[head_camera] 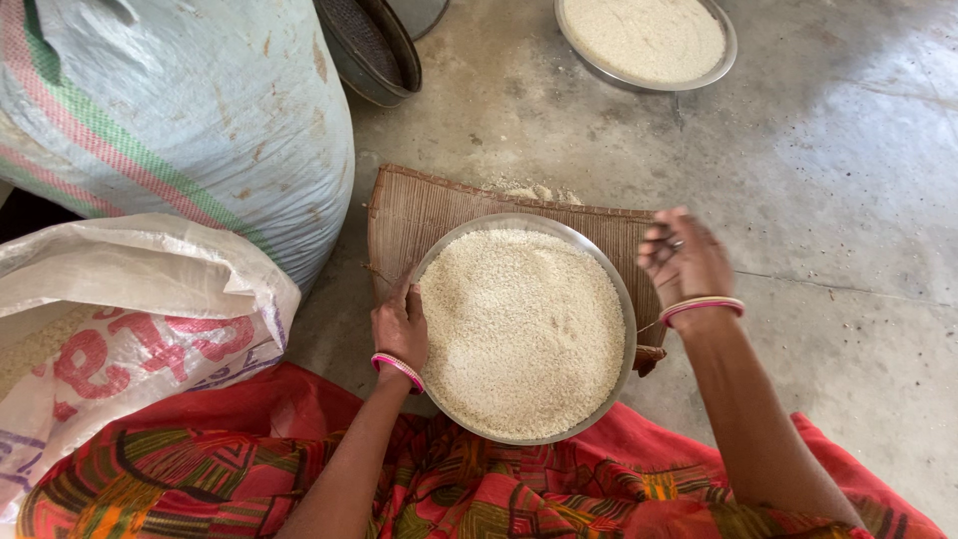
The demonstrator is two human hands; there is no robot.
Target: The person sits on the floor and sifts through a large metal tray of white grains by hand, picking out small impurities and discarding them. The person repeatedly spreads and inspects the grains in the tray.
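A round steel plate (627, 317) heaped with white rice (519, 329) rests over a woven bamboo tray (419, 208) on the concrete floor, in front of my lap. My left hand (401, 327) grips the plate's left rim, a pink bangle on the wrist. My right hand (684, 258) hovers just past the plate's right rim, fingers curled loosely and slightly blurred; I cannot tell if it holds any grains. It wears pink bangles too.
A large white woven sack (180, 110) with green and pink stripes stands at the upper left. A smaller open sack (120, 309) lies at left. A second steel plate of rice (649, 40) sits at the top. A dark sieve (369, 45) leans nearby.
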